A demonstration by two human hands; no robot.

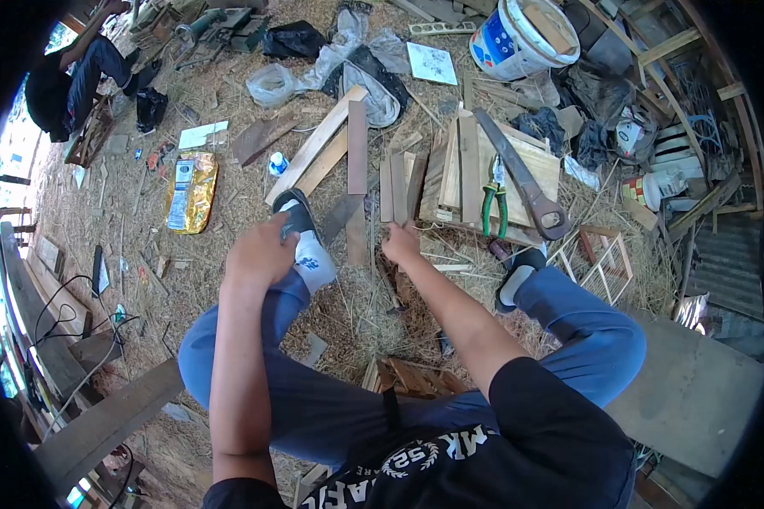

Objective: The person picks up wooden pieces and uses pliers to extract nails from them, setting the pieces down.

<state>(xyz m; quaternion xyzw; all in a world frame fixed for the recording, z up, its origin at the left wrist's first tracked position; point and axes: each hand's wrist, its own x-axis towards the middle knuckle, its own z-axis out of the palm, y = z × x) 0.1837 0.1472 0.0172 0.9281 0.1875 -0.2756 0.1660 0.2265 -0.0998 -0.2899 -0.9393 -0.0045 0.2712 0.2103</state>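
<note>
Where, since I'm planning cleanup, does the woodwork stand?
The pale, boxy wooden piece already looks put together. The right hand is at the ends of short slats; the left hand appears empty. Probably left: the long boards, lying loose on the ground.

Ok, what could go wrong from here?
Saw: it lies across the board stack with its handle end jutting past the edge, near the right shoe. A bump could drop it on the foot.
Slats: the right hand is bare and at their ends, so splinters or a pinch seem possible.
Pliers: they're on the same stack, beside the saw; shifting boards could send them sliding too.
</note>
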